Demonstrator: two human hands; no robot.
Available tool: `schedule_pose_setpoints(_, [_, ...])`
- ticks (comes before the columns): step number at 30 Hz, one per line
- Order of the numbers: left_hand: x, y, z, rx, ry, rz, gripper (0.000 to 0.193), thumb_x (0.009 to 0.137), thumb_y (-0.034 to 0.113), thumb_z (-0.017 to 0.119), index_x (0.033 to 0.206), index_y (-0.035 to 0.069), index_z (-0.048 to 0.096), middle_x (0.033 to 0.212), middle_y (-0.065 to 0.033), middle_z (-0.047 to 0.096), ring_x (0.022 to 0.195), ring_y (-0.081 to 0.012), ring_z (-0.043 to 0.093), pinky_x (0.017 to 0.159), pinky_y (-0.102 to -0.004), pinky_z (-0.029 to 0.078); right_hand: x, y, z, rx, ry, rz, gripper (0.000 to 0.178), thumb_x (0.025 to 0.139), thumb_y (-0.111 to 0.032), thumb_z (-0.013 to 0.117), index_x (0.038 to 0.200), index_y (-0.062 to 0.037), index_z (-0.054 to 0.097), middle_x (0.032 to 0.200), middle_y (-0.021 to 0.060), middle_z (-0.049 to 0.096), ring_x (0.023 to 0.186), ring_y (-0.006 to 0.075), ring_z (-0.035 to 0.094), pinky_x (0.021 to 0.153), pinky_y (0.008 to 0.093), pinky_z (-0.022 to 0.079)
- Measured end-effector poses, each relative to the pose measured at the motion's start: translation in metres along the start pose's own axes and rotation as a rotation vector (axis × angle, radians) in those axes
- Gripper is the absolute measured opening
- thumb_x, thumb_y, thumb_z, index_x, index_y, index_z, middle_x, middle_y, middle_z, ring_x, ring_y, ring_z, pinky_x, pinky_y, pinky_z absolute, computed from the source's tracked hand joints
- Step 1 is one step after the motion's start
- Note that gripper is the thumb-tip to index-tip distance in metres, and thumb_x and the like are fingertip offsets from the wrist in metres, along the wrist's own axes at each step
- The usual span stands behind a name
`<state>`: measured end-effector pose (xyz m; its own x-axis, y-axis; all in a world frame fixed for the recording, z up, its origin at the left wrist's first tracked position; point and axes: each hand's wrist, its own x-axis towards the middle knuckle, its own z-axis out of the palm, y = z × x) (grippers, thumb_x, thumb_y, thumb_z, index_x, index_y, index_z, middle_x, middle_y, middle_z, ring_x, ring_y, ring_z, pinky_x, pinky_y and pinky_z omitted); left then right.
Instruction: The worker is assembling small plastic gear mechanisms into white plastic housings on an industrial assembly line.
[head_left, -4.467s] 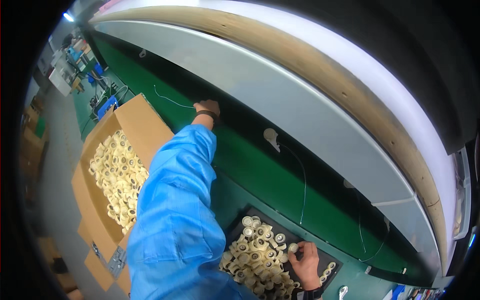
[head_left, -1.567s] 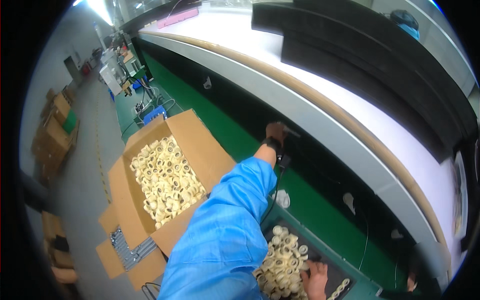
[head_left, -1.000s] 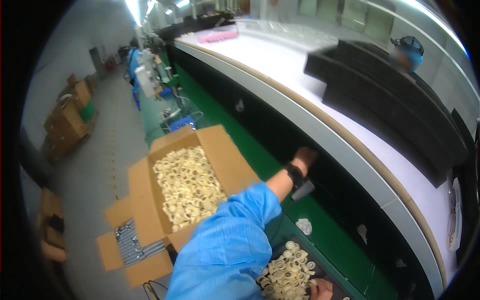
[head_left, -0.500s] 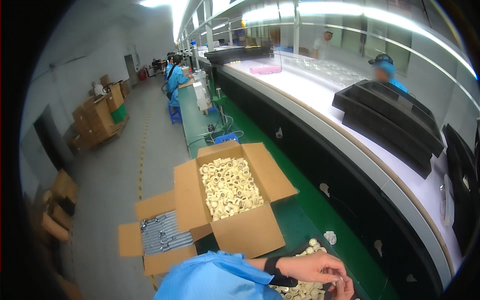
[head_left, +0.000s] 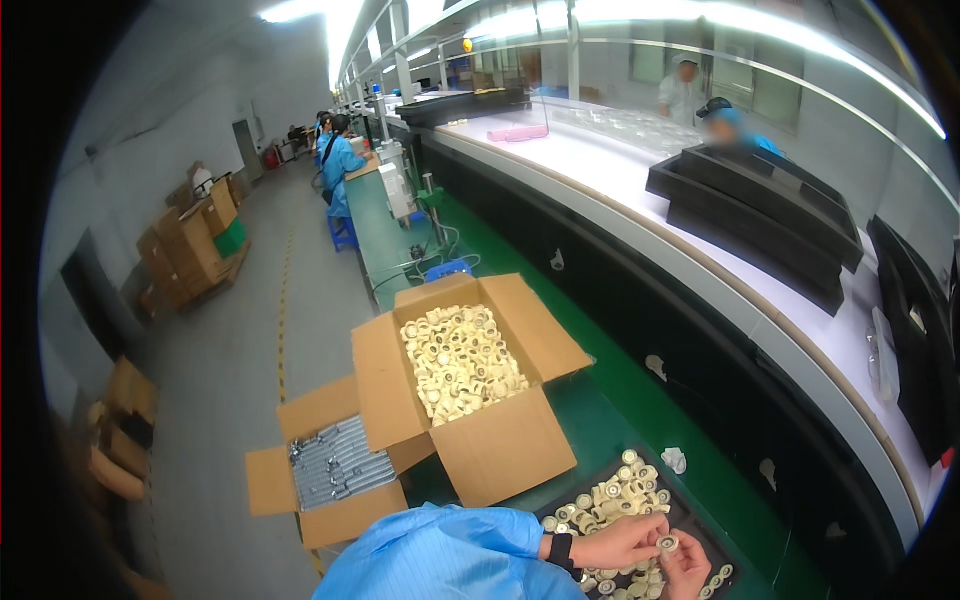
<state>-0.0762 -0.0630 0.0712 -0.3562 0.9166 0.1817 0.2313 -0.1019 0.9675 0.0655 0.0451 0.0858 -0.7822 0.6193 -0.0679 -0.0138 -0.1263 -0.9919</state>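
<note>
My left hand (head_left: 622,543), with a dark band at the wrist and a blue sleeve, reaches in over a black tray (head_left: 722,548). Its fingertips are closed at the edge of a small cream plastic cap with a round grey centre (head_left: 668,544). My right hand (head_left: 688,571) pinches that same cap from the other side. Beneath and around both hands lie several loose cream caps (head_left: 630,488) of the same kind, heaped in the tray. The hands partly cover the heap.
On the green bench an open carton (head_left: 508,455) holds more cream caps. Left of it, a smaller carton (head_left: 268,481) contains grey metal rods (head_left: 342,462). Crumpled white paper (head_left: 674,460) lies beside the tray. Black trays (head_left: 755,225) are stacked on the white conveyor. Co-workers sit farther off.
My hands have shifted slightly, and the cap between the fingers now shows its round face. The view has turned a little, revealing more of the tray.
</note>
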Motion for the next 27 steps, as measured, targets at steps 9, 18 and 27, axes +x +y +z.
schedule_pose_setpoints(9, [-0.001, -0.004, 0.011, -0.116, -0.142, -0.087, 0.02, 0.091, 0.013, 0.058, 0.11, 0.006, 0.058, 0.081, -0.0028, 0.063, 0.071, -0.0097, 0.06, 0.063, -0.0262, 0.048, 0.001, 0.027, -0.016, 0.001, 0.129, -0.097, 0.029, 0.085, -0.012, 0.066, 0.111, -0.0009, 0.058, 0.094, 0.0087, 0.065, 0.077, 0.0161, 0.062, 0.062, 0.0262, 0.049])
schedule_pose_setpoints(18, [-0.006, -0.018, -0.039, 0.121, 0.131, -0.21, 0.021, 0.089, 0.008, 0.061, 0.109, 0.001, 0.06, 0.09, -0.0078, 0.065, 0.077, -0.0121, 0.061, 0.068, -0.0265, 0.05, 0.008, 0.008, -0.049, 0.248, 0.441, -0.184, 0.029, 0.096, -0.015, 0.054, 0.121, 0.0016, 0.055, 0.108, 0.0132, 0.063, 0.085, 0.0165, 0.064, 0.065, 0.0233, 0.049])
schedule_pose_setpoints(27, [-0.01, -0.025, -0.107, 0.448, 0.162, -0.291, 0.024, 0.09, 0.012, 0.061, 0.108, -0.004, 0.06, 0.088, -0.0097, 0.066, 0.074, -0.0147, 0.062, 0.067, -0.0277, 0.051, 0.007, 0.041, -0.07, 0.164, 0.486, -0.05, 0.024, 0.096, -0.014, 0.054, 0.115, -0.0011, 0.06, 0.103, 0.0107, 0.066, 0.082, 0.014, 0.064, 0.064, 0.0215, 0.048])
